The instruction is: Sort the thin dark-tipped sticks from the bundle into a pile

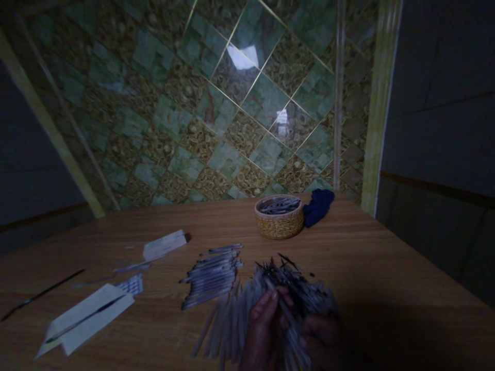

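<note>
Sticks of rolled paper, thin and grey, are gathered in a thick bundle (305,294) at the near edge of the wooden surface (367,268), held just above it in both hands. The left hand (266,330) has its grip closed on the bundle from the left, fingers curled over the top of the sticks and pressing them in. The right hand (320,342) lies against the bundle's right side, low and in deep shadow; its grip is too dark to read, so I cannot tell whether it is closed. The sticks' dark tips fan up and away beyond the fingers, while their other ends splay down to the left of the left hand.

Just beyond the bundle, to the left, a loose row of like sticks (212,275) lies flat on the wood, apart from the hands. Farther back stands a small woven basket (279,224) with more sticks inside, a dark blue cloth (317,206) touching its right side. Well off to the left lie white paper strips (87,317) and a thin dark rod (42,293). A green tiled wall (232,103) rises behind.
</note>
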Demonstrator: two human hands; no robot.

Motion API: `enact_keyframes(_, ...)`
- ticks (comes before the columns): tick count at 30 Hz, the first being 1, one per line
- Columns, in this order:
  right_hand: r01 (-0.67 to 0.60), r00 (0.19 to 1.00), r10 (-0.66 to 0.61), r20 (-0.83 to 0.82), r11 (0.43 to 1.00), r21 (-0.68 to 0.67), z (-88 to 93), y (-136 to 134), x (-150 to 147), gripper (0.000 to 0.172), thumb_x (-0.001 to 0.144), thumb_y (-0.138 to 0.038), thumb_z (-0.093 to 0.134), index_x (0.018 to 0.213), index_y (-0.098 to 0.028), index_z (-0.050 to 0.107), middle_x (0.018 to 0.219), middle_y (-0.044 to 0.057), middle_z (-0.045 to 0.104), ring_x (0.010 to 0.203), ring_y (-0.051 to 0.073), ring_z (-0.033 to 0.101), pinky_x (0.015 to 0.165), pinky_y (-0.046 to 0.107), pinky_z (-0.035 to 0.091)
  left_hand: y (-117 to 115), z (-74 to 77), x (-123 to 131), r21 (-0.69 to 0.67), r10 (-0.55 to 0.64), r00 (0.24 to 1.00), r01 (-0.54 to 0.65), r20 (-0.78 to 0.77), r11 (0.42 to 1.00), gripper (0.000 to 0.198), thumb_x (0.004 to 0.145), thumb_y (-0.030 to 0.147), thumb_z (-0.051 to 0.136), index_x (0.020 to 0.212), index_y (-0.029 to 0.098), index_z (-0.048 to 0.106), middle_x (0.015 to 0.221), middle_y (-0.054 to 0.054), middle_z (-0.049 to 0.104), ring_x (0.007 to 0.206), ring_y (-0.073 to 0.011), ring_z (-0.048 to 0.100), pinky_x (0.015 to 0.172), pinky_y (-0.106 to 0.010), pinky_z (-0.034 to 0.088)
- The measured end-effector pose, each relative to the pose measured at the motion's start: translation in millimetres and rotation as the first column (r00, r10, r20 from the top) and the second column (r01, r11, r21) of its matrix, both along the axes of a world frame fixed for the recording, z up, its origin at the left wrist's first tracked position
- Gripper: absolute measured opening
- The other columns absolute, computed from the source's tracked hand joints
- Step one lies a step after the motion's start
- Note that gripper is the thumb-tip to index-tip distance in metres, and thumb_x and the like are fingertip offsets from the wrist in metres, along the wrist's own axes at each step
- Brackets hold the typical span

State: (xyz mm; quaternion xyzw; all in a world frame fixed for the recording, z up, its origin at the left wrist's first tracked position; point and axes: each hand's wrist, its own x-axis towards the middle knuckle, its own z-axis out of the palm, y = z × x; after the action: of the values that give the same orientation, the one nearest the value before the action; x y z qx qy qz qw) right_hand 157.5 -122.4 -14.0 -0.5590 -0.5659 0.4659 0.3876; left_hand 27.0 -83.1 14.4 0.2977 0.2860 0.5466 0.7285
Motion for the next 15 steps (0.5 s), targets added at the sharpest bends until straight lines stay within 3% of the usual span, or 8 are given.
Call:
enact_keyframes(4, -0.011, 0.999, 0.011, 0.044, 1.0, 0.005, -2.6, 12, -26, 0.015, 0.072, -0.03, 0.051, 0.072, -0.02, 0.063, 0.069, 0.001, 0.064, 0.065, 0.015, 0.058, 0.053, 0.023, 0.037, 4, 8.8, -6, -0.113, 0.028, 0.985, -0.009, 0.17, 0.994, 0.009, 0.078, 0.017, 0.063, 0.084, 0.013, 0.069, 0.071, -0.006, 0.07, 0.062, -0.0124, 0.063, 0.058, -0.021, 0.05)
enact_keyframes(8, 0.034, 0.986, -0.03, 0.166, 0.999, -0.025, -3.1, 17, -57, 0.024, 0.076, -0.029, 0.048, 0.064, -0.018, 0.065, 0.055, -0.001, 0.058, 0.054, 0.012, 0.054, 0.047, 0.022, 0.03, 9, 16.8, -20, -0.242, 0.092, 0.962, -0.028, 0.257, 0.97, 0.015, 0.086, 0.016, 0.05, 0.081, 0.013, 0.064, 0.06, -0.001, 0.063, 0.042, -0.0066, 0.053, 0.039, -0.015, 0.041)
enact_keyframes(11, 0.023, 0.991, -0.038, 0.128, 0.992, 0.121, -9.0, 19, -79, 0.028, 0.081, -0.031, 0.043, 0.07, -0.018, 0.066, 0.061, -0.001, 0.062, 0.058, 0.012, 0.056, 0.051, 0.021, 0.035, 12, 18.7, -25, -0.261, 0.114, 0.959, -0.043, 0.261, 0.964, 0.025, 0.091, 0.021, 0.042, 0.076, 0.012, 0.061, 0.048, 0.003, 0.052, 0.03, -0.0036, 0.039, 0.028, -0.012, 0.027)
enact_keyframes(15, -0.038, 0.984, -0.011, 0.18, 0.962, 0.27, -10.9, 16, -87, 0.033, 0.088, -0.034, 0.037, 0.081, -0.021, 0.066, 0.076, 0.003, 0.068, 0.068, 0.014, 0.06, 0.059, 0.022, 0.042, 17, 25.7, -39, -0.225, 0.181, 0.958, -0.13, 0.224, 0.966, 0.031, 0.092, 0.02, 0.036, 0.071, 0.012, 0.057, 0.043, 0.006, 0.043, 0.026, -0.0021, 0.031, 0.027, -0.012, 0.019)
